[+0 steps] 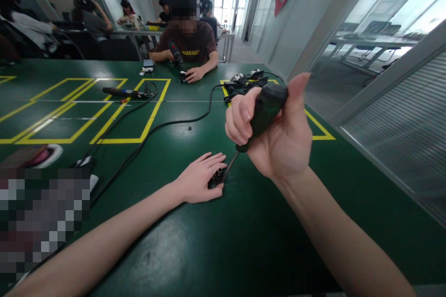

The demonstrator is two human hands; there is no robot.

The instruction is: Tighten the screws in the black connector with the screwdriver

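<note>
In the head view my right hand [275,134] is closed round the dark, thick handle of a screwdriver [263,113], with the thumb stretched up past the handle's end. Its thin metal shaft slants down and left to a small black part [218,175] on the green table. The tip meets or passes close beside the part's right side; I cannot tell which. My left hand [202,178] lies low on the tabletop and grips the part between thumb and fingers. A short round post with a metallic top stands up from the part. The rest of it is hidden by my fingers.
A black cable [167,124] crosses the green table [167,250]. Tangled cables and plugs [247,82] lie beyond my right hand. A slim black power tool [125,93] lies at left. Across the table, a person [190,37] holds a power screwdriver [176,53].
</note>
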